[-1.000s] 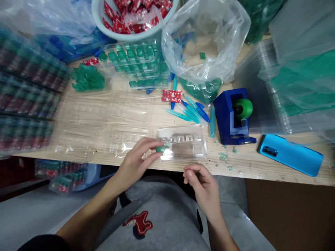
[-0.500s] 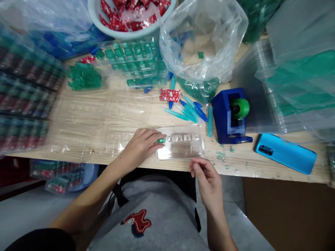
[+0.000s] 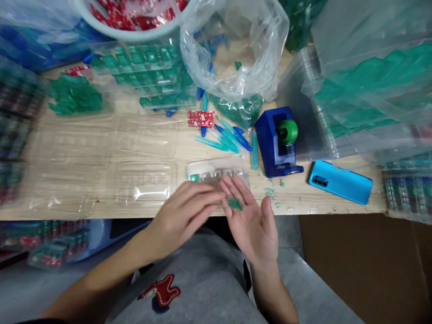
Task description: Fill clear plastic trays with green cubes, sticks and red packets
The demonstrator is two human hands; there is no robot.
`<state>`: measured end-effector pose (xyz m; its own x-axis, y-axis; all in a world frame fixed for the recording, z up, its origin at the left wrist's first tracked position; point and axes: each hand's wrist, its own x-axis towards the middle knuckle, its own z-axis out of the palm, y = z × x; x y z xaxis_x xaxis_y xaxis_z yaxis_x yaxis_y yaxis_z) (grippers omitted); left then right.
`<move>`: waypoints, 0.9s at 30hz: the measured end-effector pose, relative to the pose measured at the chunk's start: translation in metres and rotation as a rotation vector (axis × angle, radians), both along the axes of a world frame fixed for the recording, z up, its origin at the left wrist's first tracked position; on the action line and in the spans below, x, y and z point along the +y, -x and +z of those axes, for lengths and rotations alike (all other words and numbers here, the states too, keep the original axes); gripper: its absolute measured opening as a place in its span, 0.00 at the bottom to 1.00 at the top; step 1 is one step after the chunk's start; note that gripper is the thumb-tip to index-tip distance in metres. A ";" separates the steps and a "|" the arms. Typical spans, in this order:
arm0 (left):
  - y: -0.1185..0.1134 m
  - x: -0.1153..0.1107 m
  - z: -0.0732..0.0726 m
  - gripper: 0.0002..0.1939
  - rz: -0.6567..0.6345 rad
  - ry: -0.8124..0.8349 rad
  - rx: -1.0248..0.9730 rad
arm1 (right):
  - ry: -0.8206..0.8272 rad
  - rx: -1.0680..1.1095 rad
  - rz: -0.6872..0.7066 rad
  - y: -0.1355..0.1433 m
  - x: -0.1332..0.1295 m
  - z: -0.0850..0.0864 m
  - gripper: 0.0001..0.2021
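Note:
My right hand is turned palm up with its fingers stretched out. It carries small green translucent plastic pieces at the base of its fingers; their exact number cannot be told. Over it reaches my left hand, palm down, fingers extended and its tips close to the right fingers, with nothing visible in it. Just beyond both hands lies a clear plastic blister tray, partly hidden by them. A green piece sits in its leftmost small compartment, while the other small compartments in that row look unfilled.
More clear trays lie to the left. Behind are blue and teal pen-like pieces, a red packet, an open plastic bag and filled green trays. A blue tape dispenser and a phone stand right.
My left hand has let go of the green piece in the tray's left compartment and moved toward my right hand. My right hand has opened palm up, and the view has shifted right.

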<state>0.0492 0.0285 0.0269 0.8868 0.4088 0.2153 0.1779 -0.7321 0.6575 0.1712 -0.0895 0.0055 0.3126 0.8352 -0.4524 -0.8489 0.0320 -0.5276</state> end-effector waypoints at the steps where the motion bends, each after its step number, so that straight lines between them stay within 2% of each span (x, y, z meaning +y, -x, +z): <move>1: -0.005 -0.005 0.003 0.12 -0.037 0.049 0.001 | -0.003 -0.014 0.014 0.001 0.000 0.001 0.25; 5: -0.017 -0.013 0.003 0.09 -0.085 0.168 0.074 | -0.066 -0.090 0.049 0.005 -0.003 0.004 0.25; 9: -0.016 -0.013 -0.001 0.05 -0.091 0.291 0.075 | -0.148 -0.262 0.049 0.006 -0.007 0.006 0.25; 12: -0.012 -0.015 -0.002 0.06 -0.065 0.360 0.030 | -0.158 -0.366 0.089 0.006 -0.012 0.006 0.28; 14: -0.009 -0.018 -0.004 0.11 -0.010 0.369 0.019 | -0.110 -0.423 0.119 0.007 -0.016 0.004 0.29; 17: -0.006 -0.024 -0.008 0.15 0.100 0.358 -0.006 | 0.064 -0.533 0.098 0.009 -0.021 -0.001 0.20; 20: -0.005 -0.029 -0.012 0.11 0.133 0.416 -0.063 | 0.173 -0.608 0.026 0.012 -0.021 -0.003 0.05; 27: 0.000 -0.018 -0.001 0.11 0.023 0.528 -0.007 | 0.090 -0.659 -0.009 0.013 -0.015 0.003 0.03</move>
<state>0.0488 0.0106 0.0263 0.8756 0.4827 -0.0195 0.1845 -0.2969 0.9369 0.1586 -0.1050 0.0081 0.5547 0.7989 -0.2325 -0.3481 -0.0310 -0.9369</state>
